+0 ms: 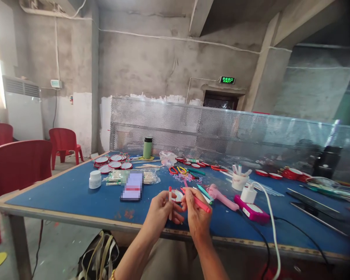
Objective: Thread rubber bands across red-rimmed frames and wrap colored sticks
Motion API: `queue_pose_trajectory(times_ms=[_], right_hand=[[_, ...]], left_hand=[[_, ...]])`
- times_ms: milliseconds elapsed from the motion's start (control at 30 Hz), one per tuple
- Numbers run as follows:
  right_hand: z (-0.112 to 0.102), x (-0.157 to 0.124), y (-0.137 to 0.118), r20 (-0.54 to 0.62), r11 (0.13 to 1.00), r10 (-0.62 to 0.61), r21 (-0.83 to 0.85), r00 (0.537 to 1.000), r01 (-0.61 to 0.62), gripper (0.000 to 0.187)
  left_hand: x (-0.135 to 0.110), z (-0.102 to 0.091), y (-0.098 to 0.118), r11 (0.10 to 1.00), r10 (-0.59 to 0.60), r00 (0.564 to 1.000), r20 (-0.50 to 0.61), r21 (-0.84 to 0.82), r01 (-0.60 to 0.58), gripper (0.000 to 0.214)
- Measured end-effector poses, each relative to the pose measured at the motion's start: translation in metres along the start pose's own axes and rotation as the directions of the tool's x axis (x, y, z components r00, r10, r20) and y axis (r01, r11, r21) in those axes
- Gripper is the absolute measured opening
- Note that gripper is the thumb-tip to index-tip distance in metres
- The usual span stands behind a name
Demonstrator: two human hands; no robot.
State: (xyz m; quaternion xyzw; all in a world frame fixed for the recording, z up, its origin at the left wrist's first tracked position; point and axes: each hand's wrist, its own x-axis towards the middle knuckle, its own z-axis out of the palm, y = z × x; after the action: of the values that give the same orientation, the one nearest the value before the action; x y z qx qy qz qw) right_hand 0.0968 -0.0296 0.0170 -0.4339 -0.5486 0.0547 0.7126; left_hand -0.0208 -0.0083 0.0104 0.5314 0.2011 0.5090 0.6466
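Note:
My left hand (pixel 161 210) is closed on a small flat stick (pixel 170 194), held upright, with a red upper end. In my right hand (pixel 198 217) is a red-pink marker pen (pixel 202 205), its tip pointing left toward the stick. Pen tip and stick are close together; whether they touch I cannot tell. Just behind my hands lies a round white disc with a red rim (pixel 178 196). A pink glue-gun-shaped tool (pixel 223 199) and a teal pen (pixel 203 192) lie to the right of my right hand.
To the left are a phone (pixel 132 186), a white jar (pixel 95 179), bagged sticks (pixel 151 177) and red-rimmed discs (pixel 116 164). Scissors (pixel 179 170) lie beyond. A white cup of pens (pixel 240 181), a magenta box with a charger (pixel 252 210) and cables stand right. A perforated metal screen (pixel 163 120) borders the back.

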Motion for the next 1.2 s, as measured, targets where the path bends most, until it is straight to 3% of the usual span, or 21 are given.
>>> queue_pose_trajectory(times_ms=[300, 467, 667, 767, 1000, 1133, 1200], right_hand=[[-0.01, -0.002, -0.004, 0.055, 0.999, -0.035, -0.034, 0.998, 0.037, 0.03], [-0.048, -0.012, -0.011, 0.17, 0.984, -0.068, -0.153, 0.983, 0.095, 0.031], [-0.097, -0.022, -0.018, 0.042, 0.976, -0.047, -0.213, 0.998, 0.055, 0.024], [-0.109, -0.022, -0.018, 0.071, 0.948, -0.07, -0.305, 0.995, 0.089, 0.02], [-0.106, -0.009, -0.018, 0.267, 0.901, -0.102, -0.384, 0.958, 0.203, 0.027], [-0.094, 0.005, -0.007, 0.28, 0.892, -0.076, -0.409, 0.957, 0.191, 0.035], [-0.086, 0.016, -0.002, 0.3, 0.844, -0.067, -0.491, 0.952, 0.214, 0.039]], left_hand=[[0.001, -0.003, 0.0, 1.0, -0.019, 1.0, 0.014, -0.019, 0.019, 0.037], [0.0, -0.002, -0.002, 0.999, 0.001, 1.0, -0.006, 0.046, -0.001, 0.037], [-0.002, 0.002, -0.009, 0.97, 0.077, 0.993, -0.091, 0.238, -0.053, 0.033], [-0.006, 0.001, -0.007, 0.961, 0.079, 0.991, -0.104, 0.272, -0.048, 0.034], [-0.01, -0.004, 0.008, 0.953, 0.002, 1.0, -0.023, 0.303, 0.005, 0.037], [-0.004, -0.009, 0.011, 0.871, 0.171, 0.983, -0.064, 0.477, -0.12, 0.036], [0.002, -0.012, 0.009, 0.835, 0.225, 0.973, -0.059, 0.526, -0.161, 0.039]])
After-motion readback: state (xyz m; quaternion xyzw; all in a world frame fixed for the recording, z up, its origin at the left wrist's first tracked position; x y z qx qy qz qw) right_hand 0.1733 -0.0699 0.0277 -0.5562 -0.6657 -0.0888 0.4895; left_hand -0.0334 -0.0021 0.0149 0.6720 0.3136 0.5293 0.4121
